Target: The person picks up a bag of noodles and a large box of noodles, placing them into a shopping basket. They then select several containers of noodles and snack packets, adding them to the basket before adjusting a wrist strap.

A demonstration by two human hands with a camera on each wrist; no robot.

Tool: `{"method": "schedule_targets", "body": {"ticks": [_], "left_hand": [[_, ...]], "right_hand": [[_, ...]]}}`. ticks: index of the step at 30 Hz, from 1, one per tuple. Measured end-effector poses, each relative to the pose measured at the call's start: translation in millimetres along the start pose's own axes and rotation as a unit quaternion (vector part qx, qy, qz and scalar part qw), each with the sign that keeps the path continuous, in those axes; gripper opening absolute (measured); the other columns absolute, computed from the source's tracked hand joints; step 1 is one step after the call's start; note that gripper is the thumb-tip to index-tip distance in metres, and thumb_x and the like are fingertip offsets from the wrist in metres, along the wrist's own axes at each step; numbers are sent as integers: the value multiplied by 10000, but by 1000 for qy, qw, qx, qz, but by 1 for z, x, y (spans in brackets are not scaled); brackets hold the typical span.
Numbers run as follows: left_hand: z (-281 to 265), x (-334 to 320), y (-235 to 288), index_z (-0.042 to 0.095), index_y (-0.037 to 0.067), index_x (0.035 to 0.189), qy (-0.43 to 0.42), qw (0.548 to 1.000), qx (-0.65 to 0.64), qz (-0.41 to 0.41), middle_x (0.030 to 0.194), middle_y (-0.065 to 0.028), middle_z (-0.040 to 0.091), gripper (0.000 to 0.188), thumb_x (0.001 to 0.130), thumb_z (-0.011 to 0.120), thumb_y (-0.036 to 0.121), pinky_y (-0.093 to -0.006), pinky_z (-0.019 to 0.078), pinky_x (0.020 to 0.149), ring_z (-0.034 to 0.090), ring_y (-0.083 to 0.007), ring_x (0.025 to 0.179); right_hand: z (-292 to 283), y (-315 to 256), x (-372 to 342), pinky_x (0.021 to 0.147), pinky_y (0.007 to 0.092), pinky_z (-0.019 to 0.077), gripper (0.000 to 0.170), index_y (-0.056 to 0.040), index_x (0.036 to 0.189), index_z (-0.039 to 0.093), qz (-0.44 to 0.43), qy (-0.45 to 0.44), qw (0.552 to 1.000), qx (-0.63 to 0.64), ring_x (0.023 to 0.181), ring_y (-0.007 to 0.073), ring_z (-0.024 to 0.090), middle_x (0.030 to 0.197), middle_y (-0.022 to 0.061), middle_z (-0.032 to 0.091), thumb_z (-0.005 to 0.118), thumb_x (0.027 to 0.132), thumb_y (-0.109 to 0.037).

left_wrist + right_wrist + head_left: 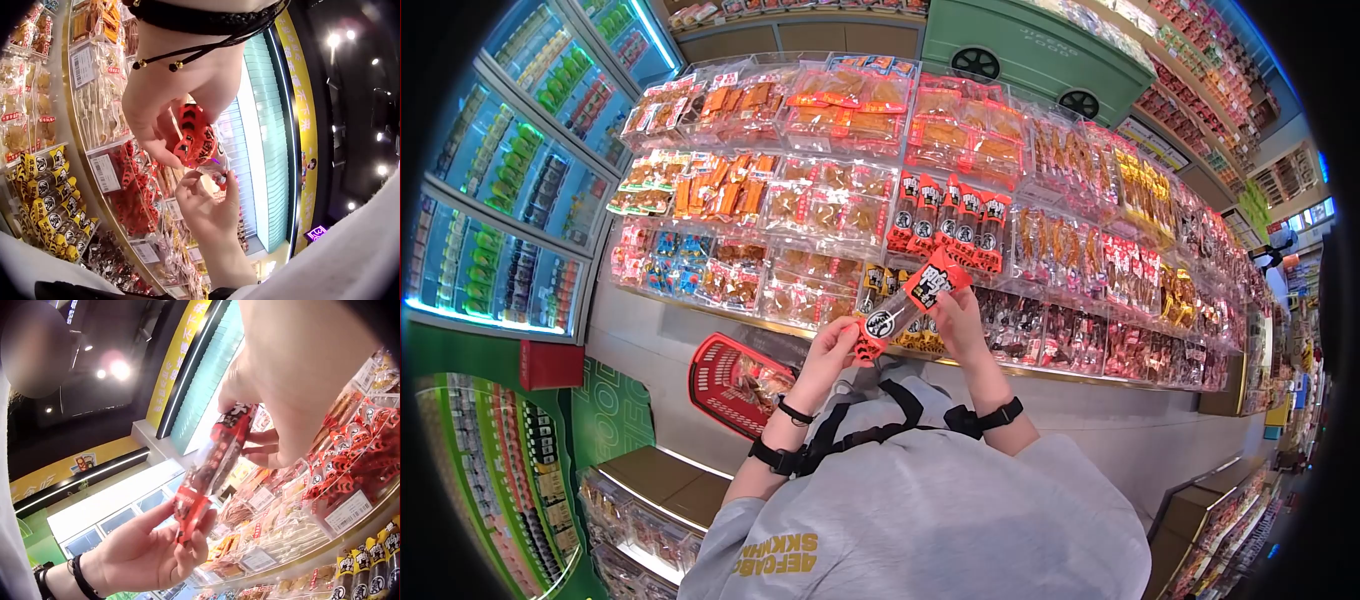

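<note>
A long red packet with a clear middle (892,312) is held slantwise between both hands, in front of the shelves. The left hand (832,346) pinches its lower end, and the right hand (960,322) grips the upper end near the dark printed label. In the right wrist view the packet (215,459) shows dark contents through its window, with the left hand (145,553) at the bottom end and the right hand (275,412) at the top. The left wrist view shows the packet (201,140) foreshortened, between the left hand (178,87) and the right hand (212,206).
Similar red packets (948,222) stand in a clear bin behind the held one; yellow-and-black packets (53,203) lie in a bin below. A red basket (725,385) holding packages is on the floor at the left. Glass-door coolers (510,180) line the far left.
</note>
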State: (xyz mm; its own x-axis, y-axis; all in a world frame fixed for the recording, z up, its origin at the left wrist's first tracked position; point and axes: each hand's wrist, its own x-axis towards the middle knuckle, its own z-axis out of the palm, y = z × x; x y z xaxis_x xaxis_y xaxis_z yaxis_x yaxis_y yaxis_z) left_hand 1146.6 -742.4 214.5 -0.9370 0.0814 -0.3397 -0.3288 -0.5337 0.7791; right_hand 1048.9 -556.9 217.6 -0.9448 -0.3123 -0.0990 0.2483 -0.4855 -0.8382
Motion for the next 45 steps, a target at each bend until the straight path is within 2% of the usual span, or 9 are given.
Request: {"method": "schedule_targets", "body": {"ticks": [9,11,15,19,21,25,30,35,45], "left_hand": [[19,12,-11,415,75,1101,-75,990,120,-13,927,-48,580,257,866,503,131,-225,468,645,572,-106,814],[5,8,-19,449,60,1058,-54,978,201,13,870,-32,579,239,850,532,142,-224,460,655,559,-98,773],[-45,-16,-30,457,66,1059,-1,978,203,-55,926,-44,587,236,856,524,168,-232,451,672,548,-100,780],[-79,-51,-43,458,78,1060,79,976,174,-100,923,-55,588,227,865,509,183,-231,451,671,555,-107,796],[-87,-66,-50,456,87,1061,145,975,128,-105,912,-68,594,221,871,496,192,-231,452,666,566,-117,798],[-98,-81,-68,451,90,1063,169,972,109,-122,895,-76,596,222,874,493,200,-239,455,662,576,-127,786],[-97,-85,-78,450,91,1067,156,974,120,-111,884,-76,595,223,875,491,197,-238,453,662,571,-126,773],[-97,-86,-75,447,76,1069,154,968,167,-103,871,-78,592,225,874,490,179,-228,449,650,562,-120,751],[-123,-108,-90,464,61,1035,197,957,183,-111,824,-65,589,216,852,524,159,-209,441,618,547,-95,717]], "right_hand": [[-7,10,4,841,264,392,521,-27,1252,280,55,-132,982,-127,998,108,476,1120,68,470,555,811,-55],[-38,8,21,833,269,394,560,5,1250,269,-36,57,972,-226,1014,164,486,1123,127,467,580,806,-140],[-105,-46,61,864,379,383,676,54,1248,241,-118,247,743,-610,1024,368,469,1116,277,433,593,760,-251],[-135,-60,85,847,413,392,685,37,1239,276,-102,296,692,-650,1008,384,473,1117,270,444,615,719,-254],[-124,-65,88,820,423,410,661,-5,1244,298,8,291,686,-667,976,387,496,1133,242,450,611,721,-259],[-140,-34,106,773,443,433,569,-39,1263,296,-48,277,616,-736,923,374,525,1105,220,465,532,795,-260],[-133,-22,111,807,446,414,548,-20,1272,289,-34,284,639,-715,972,390,490,1095,243,460,466,834,-299],[-121,-29,102,880,426,342,532,-7,1259,330,-122,313,521,-785,1077,330,393,1178,168,411,472,828,-286],[-148,-13,113,981,420,246,532,-10,1270,299,-151,215,502,-824,1163,276,354,1245,148,398,490,802,-176]]}}
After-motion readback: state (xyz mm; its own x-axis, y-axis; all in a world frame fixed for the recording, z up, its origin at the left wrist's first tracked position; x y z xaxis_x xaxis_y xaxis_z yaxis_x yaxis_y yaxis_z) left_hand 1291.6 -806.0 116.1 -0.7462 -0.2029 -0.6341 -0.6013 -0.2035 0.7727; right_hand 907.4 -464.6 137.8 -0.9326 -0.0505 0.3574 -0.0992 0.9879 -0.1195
